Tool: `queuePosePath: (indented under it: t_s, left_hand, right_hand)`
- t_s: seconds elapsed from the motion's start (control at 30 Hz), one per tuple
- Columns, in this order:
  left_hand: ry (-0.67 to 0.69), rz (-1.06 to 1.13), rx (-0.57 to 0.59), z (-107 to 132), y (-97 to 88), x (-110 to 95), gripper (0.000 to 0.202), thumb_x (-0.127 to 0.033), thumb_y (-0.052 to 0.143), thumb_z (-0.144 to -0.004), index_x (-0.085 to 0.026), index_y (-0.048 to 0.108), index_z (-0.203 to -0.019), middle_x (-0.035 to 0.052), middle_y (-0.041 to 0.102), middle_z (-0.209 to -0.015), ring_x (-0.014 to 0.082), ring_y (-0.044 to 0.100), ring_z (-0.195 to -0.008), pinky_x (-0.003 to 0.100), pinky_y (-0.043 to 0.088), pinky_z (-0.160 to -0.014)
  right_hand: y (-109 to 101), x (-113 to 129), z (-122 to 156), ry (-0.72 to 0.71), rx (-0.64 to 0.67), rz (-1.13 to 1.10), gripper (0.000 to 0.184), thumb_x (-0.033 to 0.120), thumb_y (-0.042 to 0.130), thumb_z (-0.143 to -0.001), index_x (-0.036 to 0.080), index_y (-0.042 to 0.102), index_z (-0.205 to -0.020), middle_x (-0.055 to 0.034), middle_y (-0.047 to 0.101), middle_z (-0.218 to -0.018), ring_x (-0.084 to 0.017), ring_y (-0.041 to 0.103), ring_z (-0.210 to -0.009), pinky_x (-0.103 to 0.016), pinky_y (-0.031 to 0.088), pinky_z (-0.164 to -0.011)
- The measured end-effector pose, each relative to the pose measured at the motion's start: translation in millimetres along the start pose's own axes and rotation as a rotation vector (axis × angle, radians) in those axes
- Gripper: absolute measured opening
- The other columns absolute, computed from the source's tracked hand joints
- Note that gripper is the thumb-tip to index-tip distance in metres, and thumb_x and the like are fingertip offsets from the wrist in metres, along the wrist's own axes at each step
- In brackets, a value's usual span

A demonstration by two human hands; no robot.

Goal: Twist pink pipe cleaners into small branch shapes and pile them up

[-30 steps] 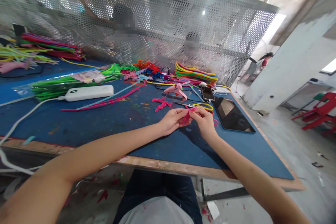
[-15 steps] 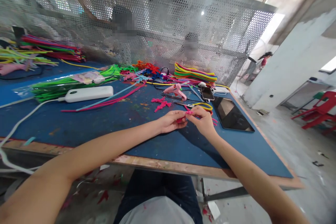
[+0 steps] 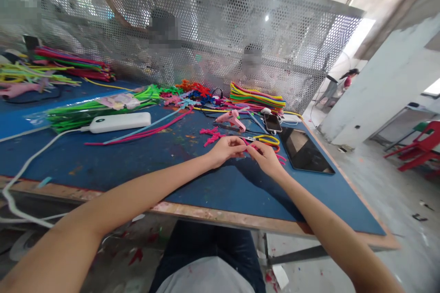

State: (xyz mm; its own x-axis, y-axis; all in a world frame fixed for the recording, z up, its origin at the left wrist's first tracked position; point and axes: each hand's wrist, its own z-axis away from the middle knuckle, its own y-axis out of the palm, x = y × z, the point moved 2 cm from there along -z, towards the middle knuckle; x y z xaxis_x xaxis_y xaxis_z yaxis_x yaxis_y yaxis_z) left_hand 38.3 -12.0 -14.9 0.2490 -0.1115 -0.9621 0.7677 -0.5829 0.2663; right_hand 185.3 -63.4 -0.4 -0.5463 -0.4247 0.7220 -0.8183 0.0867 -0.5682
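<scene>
Pink fuzzy stem (image 3: 247, 143) pinched by left hand (image 3: 226, 152) and right hand (image 3: 267, 157), seemingly unfinished; bent magenta fuzzy pieces (image 3: 211, 136) just beyond look done.

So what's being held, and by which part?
A pink fuzzy piece, pinched between the left hand and right hand; the exact part gripped is hidden.

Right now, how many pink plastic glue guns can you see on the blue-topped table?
2: a pink plastic glue gun lies left of the black-screened tablet; another pink glue gun, partly cut off, sits by the far-left picture edge. More could be hidden behind piles.
</scene>
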Motion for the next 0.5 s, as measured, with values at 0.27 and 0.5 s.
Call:
queuePosePath:
  t_s: [0.27, 0.5]
  left_hand:
    - [0.063, 0.001, -0.067, 3.2, 3.3, 5.9, 0.035, -0.031, 0.078, -0.058, -0.012, 0.067, -0.086, 0.0039, 0.067, -0.078, 0.0127, 0.061, -0.069, 0.029, 0.050, -0.071]
    - [0.052, 0.057, -0.047, 3.1, 3.8, 5.0, 0.031, -0.030, 0.076, -0.062, -0.011, 0.065, -0.084, 0.0033, 0.065, -0.076, 0.0115, 0.059, -0.067, 0.028, 0.051, -0.069]
  right_hand:
    - [-1.4, -0.1, 2.5, -0.034, -0.181, 0.145, 0.032, 0.041, 0.047, -0.085, 0.018, 0.051, -0.063, 0.0026, 0.047, -0.053, -0.011, 0.040, -0.052, -0.024, 0.028, -0.050]
    - [1.7, 2.2, 2.3, -0.003, -0.139, 0.137, 0.032, 0.041, 0.040, -0.088, 0.019, 0.046, -0.065, 0.0037, 0.043, -0.054, -0.011, 0.039, -0.051, -0.024, 0.028, -0.050]
